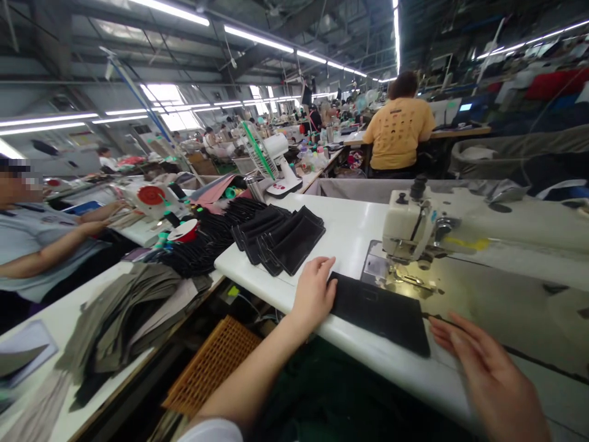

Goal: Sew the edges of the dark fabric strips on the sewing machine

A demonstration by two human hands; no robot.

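Across our white sewing table (350, 230), our 2 hands lie open: the left hand (315, 293) touching a black fabric panel (380, 313), the right hand (488, 380) just beside it.

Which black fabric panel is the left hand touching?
The lone flat panel by the left hand, next to the sewing machine; the other black panels lie overlapped in a pile farther away.

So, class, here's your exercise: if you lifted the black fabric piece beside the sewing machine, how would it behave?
The black fabric piece looks fairly stiff for cloth, probably layered, since it lies flat with crisp edges. The similar black pieces stacked nearby seem to hold their shape, which supports that. It is probably light and may slide easily on the smooth white table.
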